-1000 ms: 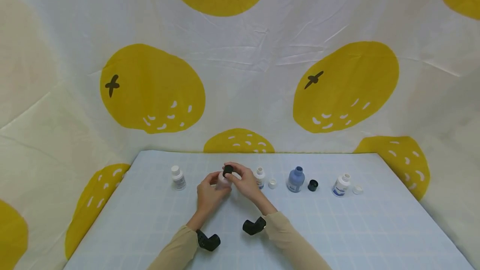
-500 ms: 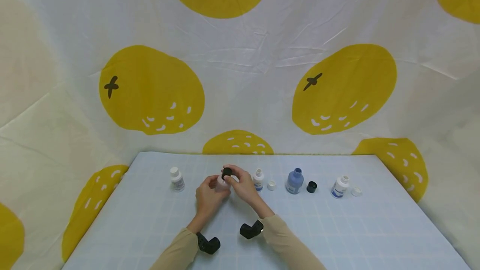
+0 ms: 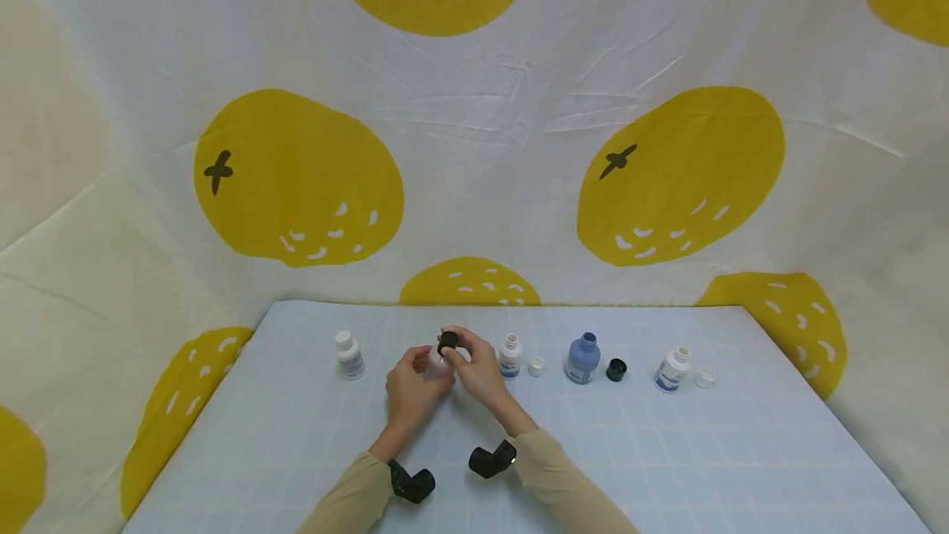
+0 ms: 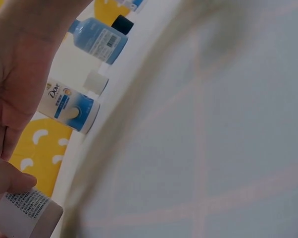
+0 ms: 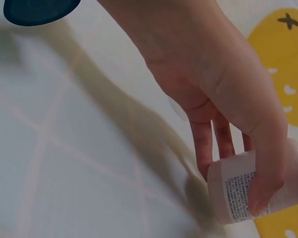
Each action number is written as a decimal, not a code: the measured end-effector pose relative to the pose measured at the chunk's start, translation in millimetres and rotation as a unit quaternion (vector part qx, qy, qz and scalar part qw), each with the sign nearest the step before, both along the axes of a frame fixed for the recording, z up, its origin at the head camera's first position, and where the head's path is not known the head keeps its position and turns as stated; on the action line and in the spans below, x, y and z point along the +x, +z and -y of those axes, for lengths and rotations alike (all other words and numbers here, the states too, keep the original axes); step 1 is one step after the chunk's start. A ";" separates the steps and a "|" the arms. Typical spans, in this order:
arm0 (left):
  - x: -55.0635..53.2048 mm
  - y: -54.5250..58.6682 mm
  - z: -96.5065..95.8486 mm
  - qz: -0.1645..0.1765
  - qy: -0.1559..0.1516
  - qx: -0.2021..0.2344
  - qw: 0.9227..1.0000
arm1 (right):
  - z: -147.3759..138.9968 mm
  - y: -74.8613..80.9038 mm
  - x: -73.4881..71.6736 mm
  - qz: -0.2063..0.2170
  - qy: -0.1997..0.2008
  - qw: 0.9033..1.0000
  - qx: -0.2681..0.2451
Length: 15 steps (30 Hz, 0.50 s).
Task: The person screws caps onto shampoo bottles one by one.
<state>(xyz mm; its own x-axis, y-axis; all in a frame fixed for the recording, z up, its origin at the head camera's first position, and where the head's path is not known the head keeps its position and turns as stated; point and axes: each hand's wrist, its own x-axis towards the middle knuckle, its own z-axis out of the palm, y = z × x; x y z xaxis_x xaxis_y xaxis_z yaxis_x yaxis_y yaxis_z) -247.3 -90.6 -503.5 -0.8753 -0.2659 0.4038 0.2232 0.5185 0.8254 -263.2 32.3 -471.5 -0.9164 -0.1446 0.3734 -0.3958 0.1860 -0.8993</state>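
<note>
My left hand [image 3: 412, 392] grips a pale pink bottle [image 3: 437, 363] by its body. In the left wrist view, a thumb lies across the printed label of the pink bottle [image 4: 27, 215]. The right wrist view shows the left hand [image 5: 228, 89] with fingers and thumb around the bottle [image 5: 228, 191], its base close over the table. My right hand [image 3: 480, 371] pinches the black cap [image 3: 448, 341] at the top of this bottle. The bottle's neck is hidden beneath the cap and fingers.
At left stands a capped white bottle [image 3: 349, 355]. To the right are an uncapped white-and-blue bottle [image 3: 510, 357], a white cap [image 3: 536, 367], an uncapped blue bottle [image 3: 582, 359], a black cap [image 3: 616, 369], another uncapped white bottle [image 3: 672, 370] and a whitish cap [image 3: 704, 380].
The right wrist has shifted slightly left and down while its fingers stay on the black cap. The left hand keeps its grip on the pink bottle. The view has tilted slightly.
</note>
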 end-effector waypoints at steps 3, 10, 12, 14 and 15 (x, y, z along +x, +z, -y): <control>-1.8 -0.1 0.8 0.016 -0.001 0.003 1.000 | 1.8 -5.4 -3.3 0.005 -0.010 1.000 0.000; -4.8 0.6 2.7 0.028 -0.003 0.003 1.000 | 3.2 -7.7 -5.2 0.021 0.010 0.999 -0.045; -4.5 2.1 3.1 0.030 -0.007 0.003 1.000 | 3.7 -7.0 -4.9 0.028 0.008 0.998 -0.053; -4.5 3.4 3.5 0.033 -0.008 0.004 0.999 | 4.1 -4.1 -3.4 0.033 0.006 0.998 -0.060; -4.5 3.8 4.0 0.032 -0.009 0.002 0.999 | 4.1 -0.6 -1.3 0.032 0.004 0.998 -0.062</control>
